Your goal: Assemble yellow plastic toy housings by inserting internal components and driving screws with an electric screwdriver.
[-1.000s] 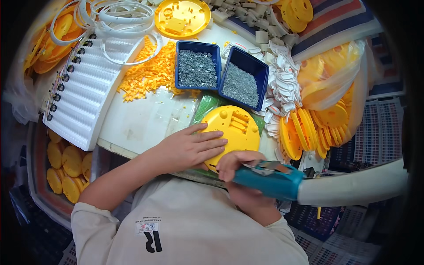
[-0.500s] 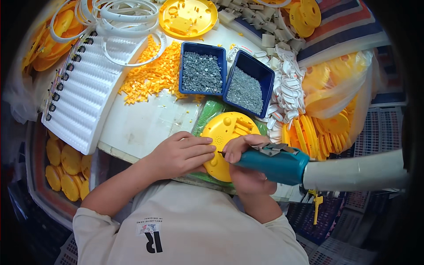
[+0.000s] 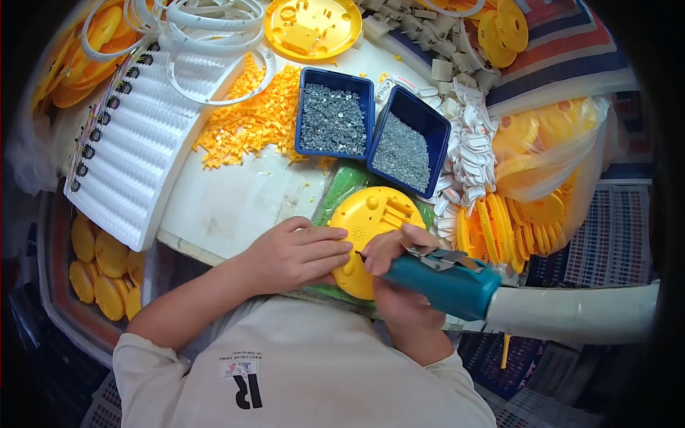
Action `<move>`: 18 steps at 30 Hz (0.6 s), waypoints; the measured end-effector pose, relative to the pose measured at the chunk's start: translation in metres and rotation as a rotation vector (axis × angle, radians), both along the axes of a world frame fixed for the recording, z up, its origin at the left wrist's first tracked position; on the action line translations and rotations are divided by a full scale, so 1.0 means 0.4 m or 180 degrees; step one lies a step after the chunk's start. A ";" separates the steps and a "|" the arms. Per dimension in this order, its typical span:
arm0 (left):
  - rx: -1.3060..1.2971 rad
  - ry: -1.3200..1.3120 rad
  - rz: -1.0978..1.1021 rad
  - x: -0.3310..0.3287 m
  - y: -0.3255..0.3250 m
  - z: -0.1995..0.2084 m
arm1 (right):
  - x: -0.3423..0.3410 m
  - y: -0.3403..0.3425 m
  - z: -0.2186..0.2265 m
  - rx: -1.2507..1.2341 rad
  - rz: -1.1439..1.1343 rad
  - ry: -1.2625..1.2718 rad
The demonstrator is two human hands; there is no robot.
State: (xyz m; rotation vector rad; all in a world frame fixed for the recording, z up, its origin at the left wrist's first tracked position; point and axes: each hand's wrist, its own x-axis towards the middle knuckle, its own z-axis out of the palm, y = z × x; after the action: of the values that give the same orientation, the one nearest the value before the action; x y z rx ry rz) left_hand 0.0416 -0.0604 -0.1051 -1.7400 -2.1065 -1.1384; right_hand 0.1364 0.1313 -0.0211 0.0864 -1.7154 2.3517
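Observation:
A round yellow plastic housing [image 3: 362, 214] with a speaker grille of small holes and a slotted recess lies on a green mat [image 3: 342, 182] at the table's front edge. My left hand [image 3: 303, 253] rests on the housing's left side, fingers stretched out and lying flat across its edge. In my right hand [image 3: 389, 260] is a teal powered screwdriver [image 3: 446, 285], gripped near its front end, with a metal lever on top. Its dark bit points left and meets the housing near my left fingertips. Whether a screw sits under the bit cannot be made out.
Beyond the housing stand two blue bins [image 3: 334, 146] of small metal parts. Yellow pieces [image 3: 246, 114] are heaped left of them, near a white ridged foam tray [image 3: 135, 143]. White parts [image 3: 471, 150] and stacked yellow discs [image 3: 492, 228] lie right. A white-wrapped tube [image 3: 571, 314] trails from the screwdriver.
The view has shifted slightly. The screwdriver's rear end now sits a little lower, while its bit stays at about the same part of the housing. My left hand keeps its place.

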 end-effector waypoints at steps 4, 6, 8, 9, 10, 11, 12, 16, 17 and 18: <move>-0.0014 0.0012 -0.0013 -0.002 -0.001 -0.002 | 0.003 -0.004 0.002 0.0101 0.0134 -0.0072; -0.0036 0.0024 0.0003 -0.002 -0.002 -0.003 | -0.004 -0.001 -0.001 0.0126 0.0175 0.0078; -0.0025 0.0023 0.0016 -0.001 -0.003 -0.004 | -0.006 -0.004 -0.005 0.0085 0.0121 0.0092; -0.0017 0.0027 0.0020 -0.001 -0.003 -0.004 | -0.007 -0.005 -0.007 0.0044 0.0058 0.0109; -0.0006 0.0029 0.0019 -0.003 -0.002 -0.003 | -0.005 -0.004 -0.006 0.0055 0.0057 0.0111; 0.0001 0.0017 -0.0003 -0.004 -0.002 -0.002 | -0.004 -0.002 -0.005 0.0090 0.0035 0.0097; 0.0008 0.0006 -0.0023 -0.005 -0.001 -0.001 | -0.004 0.001 -0.003 0.0126 0.0014 0.0083; 0.0042 0.0018 0.0026 -0.002 0.000 -0.006 | -0.037 0.024 0.029 0.0110 0.0234 0.0445; 0.0072 -0.0004 0.0023 -0.001 0.000 -0.008 | -0.054 0.024 0.046 0.0134 0.0173 0.0664; 0.0102 -0.0025 0.0023 0.001 -0.002 -0.009 | -0.076 0.024 0.053 0.0156 0.0115 0.0882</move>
State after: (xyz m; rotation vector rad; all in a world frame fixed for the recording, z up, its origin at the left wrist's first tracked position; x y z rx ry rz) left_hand 0.0420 -0.0612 -0.1086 -1.7154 -2.0857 -1.1723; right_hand 0.1060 0.1411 0.0001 0.4334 -1.6473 2.1994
